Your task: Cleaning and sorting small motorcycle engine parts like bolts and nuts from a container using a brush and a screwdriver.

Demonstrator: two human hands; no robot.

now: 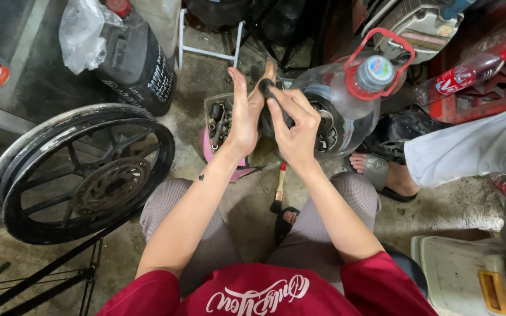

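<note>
Centre of the frame, just above the knees: both hands are up together on a small dark part (272, 108). The left hand (242, 114) stands almost flat and upright, fingers straight and pointing to the top of the frame, palm pressed against the part. The right hand (291, 126) curls around it from the other side, fingertips and thumb closed on the dark piece, so this one is clearly gripping. The part itself is mostly hidden between the palms; its shape cannot be told.

Right behind the hands sits a cut-open clear plastic jug (346, 105) with a red handle and a pale cap, dark metal pieces inside. Just left of the hands, a small tray of bolts and nuts (218, 120) rests on the concrete floor (452, 202). Below the hands, between the knees, a paintbrush (279, 187) lies on the ground.

At the left of the frame, a black spoked wheel (83, 172) with a brake disc lies flat. Upper left, a black canister (139, 61). At the right, another person's sandalled foot (382, 172) and pale trouser leg.
</note>
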